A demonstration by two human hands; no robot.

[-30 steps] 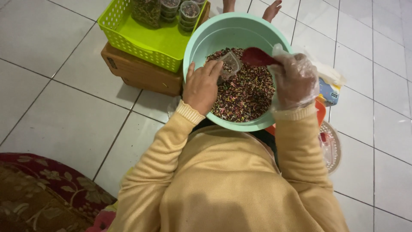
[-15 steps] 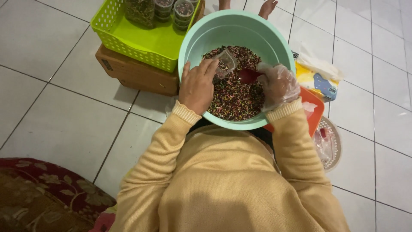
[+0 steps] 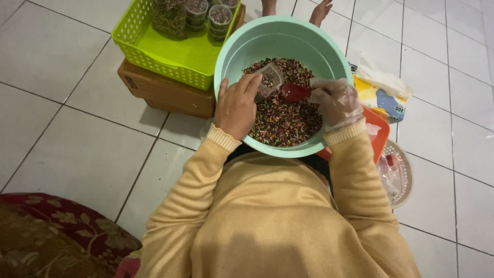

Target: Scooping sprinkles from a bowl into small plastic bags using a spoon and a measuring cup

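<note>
- Seated on the white tiled floor (image 3: 87,149), we hold a small clear plastic cup (image 3: 269,78) in the bare left hand (image 3: 237,105), tilted over a round mint-green plastic basin (image 3: 242,49) of dark multicoloured sprinkles (image 3: 288,121).
- Our right hand (image 3: 335,103), in a thin clear plastic glove, has its grip clenched on a red plastic scoop (image 3: 295,92) just beside the cup's mouth.
- Judged best: keep cup and scoop low over the basin so spills fall back in.
- Nearby: a lime-green perforated basket (image 3: 170,51) of filled cups on a brown cardboard box (image 3: 164,92).
</note>
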